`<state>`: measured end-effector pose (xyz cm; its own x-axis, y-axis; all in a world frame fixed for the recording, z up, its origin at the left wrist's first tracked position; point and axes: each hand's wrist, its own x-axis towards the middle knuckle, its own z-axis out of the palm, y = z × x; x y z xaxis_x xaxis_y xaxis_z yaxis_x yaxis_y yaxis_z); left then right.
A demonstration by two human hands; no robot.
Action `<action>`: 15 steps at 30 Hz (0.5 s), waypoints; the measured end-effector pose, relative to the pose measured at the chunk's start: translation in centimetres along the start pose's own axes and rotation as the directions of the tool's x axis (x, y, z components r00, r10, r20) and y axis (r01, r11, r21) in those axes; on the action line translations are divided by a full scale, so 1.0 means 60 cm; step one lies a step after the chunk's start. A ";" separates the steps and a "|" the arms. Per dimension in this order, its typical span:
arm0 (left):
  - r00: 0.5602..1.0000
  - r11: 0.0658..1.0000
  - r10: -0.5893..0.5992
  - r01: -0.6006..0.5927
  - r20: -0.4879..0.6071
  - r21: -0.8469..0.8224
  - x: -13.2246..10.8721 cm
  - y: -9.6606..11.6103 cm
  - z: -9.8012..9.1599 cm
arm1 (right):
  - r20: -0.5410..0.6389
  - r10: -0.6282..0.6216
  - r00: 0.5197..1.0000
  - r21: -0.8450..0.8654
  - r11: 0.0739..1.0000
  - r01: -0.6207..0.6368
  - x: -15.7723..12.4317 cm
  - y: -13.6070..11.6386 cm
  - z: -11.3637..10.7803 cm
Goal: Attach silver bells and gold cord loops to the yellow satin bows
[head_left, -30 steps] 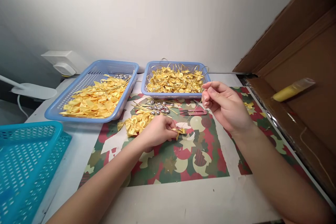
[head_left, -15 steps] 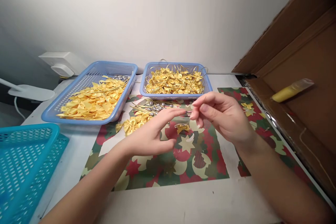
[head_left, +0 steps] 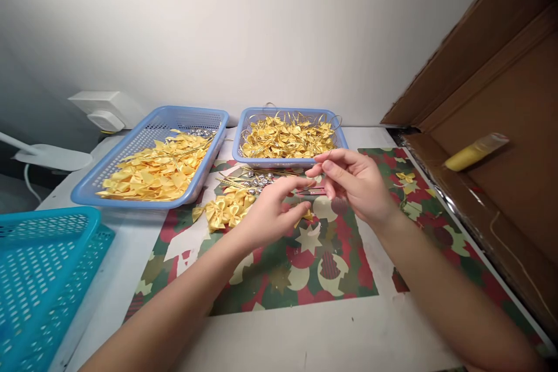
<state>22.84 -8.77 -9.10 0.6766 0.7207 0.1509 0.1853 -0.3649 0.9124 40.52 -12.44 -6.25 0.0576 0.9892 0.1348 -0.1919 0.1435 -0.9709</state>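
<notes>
My right hand hovers over the patterned mat, its thumb and fingers pinched on a thin gold cord. My left hand reaches toward it with fingers stretched out and thumb apart, fingertips almost touching the right hand's. A single yellow ribbon bow lies on the mat just under the left fingers. Left of that hand sit a small pile of yellow bows, several silver bells and gold cords. Red snips lie below the right hand's fingers.
Two pale blue baskets stand at the back: the left one holds flat yellow bows, the right one bows with gold loops. A teal basket is at near left. A cardboard box with a yellow tube borders the right.
My left hand let go of the bow on the mat and lifted toward my right hand. My right hand came down and left, and the two hands now meet above the snips.
</notes>
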 end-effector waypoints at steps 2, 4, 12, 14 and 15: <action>0.991 0.977 -0.056 0.080 0.121 -0.198 0.010 -0.003 -0.004 | -0.013 0.007 1.000 -0.004 1.000 -0.007 0.008 0.007 0.002; 0.981 0.894 -0.071 0.142 0.179 -0.424 0.018 -0.012 -0.007 | -0.044 0.007 0.999 -0.016 1.000 -0.008 0.015 0.015 0.002; 0.991 0.700 -0.104 0.011 -0.087 -0.714 0.027 -0.017 -0.039 | -0.015 0.042 0.999 -0.068 0.997 -0.043 0.019 0.024 -0.005; 0.995 0.815 -0.098 0.064 -0.027 -0.576 0.020 -0.012 -0.045 | 0.042 0.033 0.999 -0.103 0.994 -0.029 0.016 0.023 -0.006; 0.993 0.860 -0.110 0.117 0.044 -0.496 0.015 -0.010 -0.046 | 0.059 0.025 0.998 -0.121 0.993 -0.018 0.015 0.023 -0.006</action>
<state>21.40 -6.28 -8.46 0.6832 0.7295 0.0330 -0.1149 0.0628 0.9914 40.64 -11.33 -7.53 -0.0055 0.9926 0.1216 -0.0732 0.1209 -0.9900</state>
